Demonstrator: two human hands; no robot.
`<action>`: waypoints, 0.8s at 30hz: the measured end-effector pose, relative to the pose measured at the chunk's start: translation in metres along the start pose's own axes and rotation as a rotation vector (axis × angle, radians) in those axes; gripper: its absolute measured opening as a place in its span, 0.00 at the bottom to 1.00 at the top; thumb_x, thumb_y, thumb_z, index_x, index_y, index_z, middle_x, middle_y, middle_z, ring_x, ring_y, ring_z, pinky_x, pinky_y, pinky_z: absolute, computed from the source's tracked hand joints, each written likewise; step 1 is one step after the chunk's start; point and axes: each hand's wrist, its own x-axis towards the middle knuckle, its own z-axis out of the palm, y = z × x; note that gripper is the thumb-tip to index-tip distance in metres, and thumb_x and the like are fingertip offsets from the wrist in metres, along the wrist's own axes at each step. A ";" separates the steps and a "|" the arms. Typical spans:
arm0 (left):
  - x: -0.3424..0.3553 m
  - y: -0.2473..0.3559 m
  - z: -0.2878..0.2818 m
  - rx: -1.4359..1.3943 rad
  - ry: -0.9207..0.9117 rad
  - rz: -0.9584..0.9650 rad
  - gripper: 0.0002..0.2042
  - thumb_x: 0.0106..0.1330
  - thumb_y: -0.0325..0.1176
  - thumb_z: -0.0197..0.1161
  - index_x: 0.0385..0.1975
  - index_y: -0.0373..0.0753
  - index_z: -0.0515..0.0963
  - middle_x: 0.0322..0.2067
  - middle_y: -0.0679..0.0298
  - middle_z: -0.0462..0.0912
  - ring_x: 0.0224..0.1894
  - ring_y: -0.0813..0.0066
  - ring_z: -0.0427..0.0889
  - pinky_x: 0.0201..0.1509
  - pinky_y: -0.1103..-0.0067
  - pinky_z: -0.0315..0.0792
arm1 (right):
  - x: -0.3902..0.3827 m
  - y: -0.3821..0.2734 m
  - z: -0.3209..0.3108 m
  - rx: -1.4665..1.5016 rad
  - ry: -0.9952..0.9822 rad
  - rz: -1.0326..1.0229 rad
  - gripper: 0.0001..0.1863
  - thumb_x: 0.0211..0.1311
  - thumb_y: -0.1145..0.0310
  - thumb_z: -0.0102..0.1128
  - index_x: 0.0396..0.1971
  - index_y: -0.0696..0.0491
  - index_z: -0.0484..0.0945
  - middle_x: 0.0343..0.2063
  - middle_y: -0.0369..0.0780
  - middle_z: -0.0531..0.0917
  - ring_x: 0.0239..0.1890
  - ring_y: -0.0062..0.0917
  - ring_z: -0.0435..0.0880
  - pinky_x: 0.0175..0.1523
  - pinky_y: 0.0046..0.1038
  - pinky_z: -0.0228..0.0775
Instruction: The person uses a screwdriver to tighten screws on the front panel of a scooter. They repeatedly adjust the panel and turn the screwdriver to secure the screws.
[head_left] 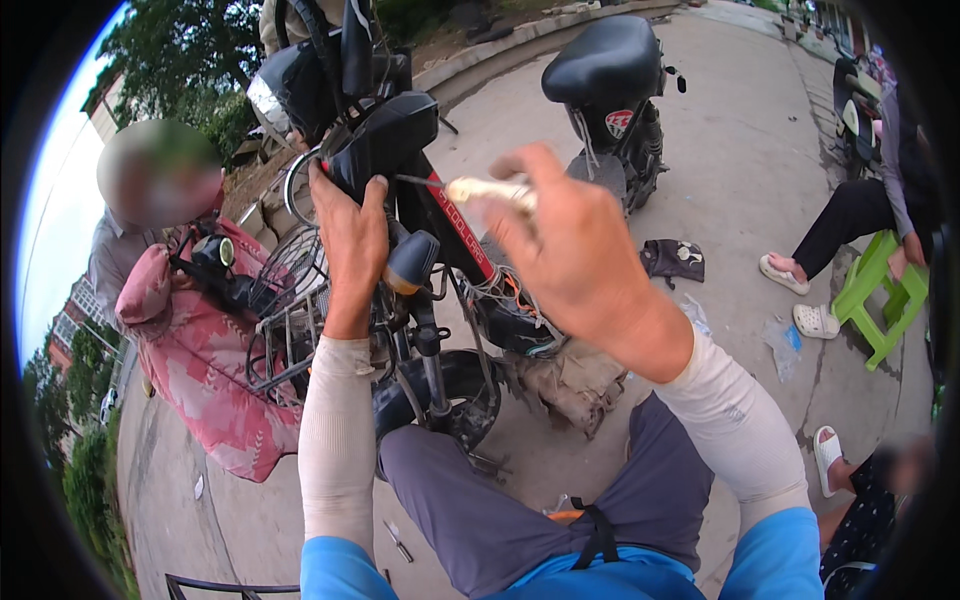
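An electric scooter point(455, 225) stands in front of me, its black and red body partly taken apart, with wiring showing low down. My left hand point(350, 225) is wrapped round the lower edge of its black plastic front cover point(385, 135), thumb on the near side. In my right hand point(575, 235) is a screwdriver point(490, 192) with a cream handle. Its thin shaft points left at the cover, just right of my left thumb; whether the tip touches a screw I cannot tell. The right fingers are slightly blurred. An orange turn signal point(408, 265) sits below my left hand.
To the left stands a person beside a bike with a pink cover point(205, 370) and a wire basket point(290, 270). Behind is a scooter seat point(603, 60). A green stool point(880, 295) with a seated person is at right. A knife-like tool point(398, 541) lies on the ground.
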 end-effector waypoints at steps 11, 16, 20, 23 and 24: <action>0.000 -0.005 0.003 0.018 0.036 0.035 0.46 0.73 0.42 0.67 0.80 0.19 0.51 0.76 0.29 0.62 0.79 0.37 0.64 0.84 0.62 0.56 | 0.003 0.007 0.001 0.095 0.026 0.058 0.15 0.75 0.67 0.66 0.50 0.61 0.75 0.35 0.55 0.87 0.39 0.50 0.91 0.39 0.42 0.83; -0.003 0.002 0.001 0.033 0.021 0.027 0.46 0.75 0.43 0.66 0.80 0.18 0.50 0.77 0.29 0.59 0.81 0.36 0.61 0.85 0.61 0.54 | -0.001 0.011 0.001 -0.271 -0.055 -0.404 0.14 0.74 0.69 0.65 0.50 0.61 0.75 0.52 0.54 0.79 0.48 0.48 0.87 0.38 0.40 0.84; -0.003 -0.001 0.001 0.035 0.022 0.034 0.45 0.75 0.43 0.66 0.80 0.18 0.50 0.78 0.29 0.59 0.81 0.36 0.60 0.85 0.61 0.53 | -0.005 0.011 0.007 -0.220 -0.019 -0.074 0.12 0.76 0.67 0.64 0.49 0.59 0.76 0.48 0.50 0.80 0.46 0.47 0.88 0.36 0.41 0.83; -0.004 -0.003 0.002 0.061 0.037 0.042 0.45 0.75 0.44 0.65 0.80 0.18 0.50 0.78 0.29 0.59 0.81 0.36 0.60 0.85 0.61 0.53 | -0.003 -0.002 -0.005 -0.132 0.003 -0.053 0.15 0.75 0.65 0.66 0.51 0.59 0.76 0.48 0.49 0.80 0.45 0.48 0.88 0.37 0.44 0.83; -0.005 -0.002 0.001 0.075 0.037 0.038 0.45 0.75 0.44 0.65 0.79 0.18 0.50 0.78 0.29 0.59 0.81 0.36 0.60 0.85 0.61 0.53 | -0.003 -0.003 -0.007 -0.155 0.021 -0.141 0.15 0.74 0.66 0.66 0.52 0.60 0.76 0.48 0.49 0.79 0.44 0.48 0.87 0.37 0.44 0.83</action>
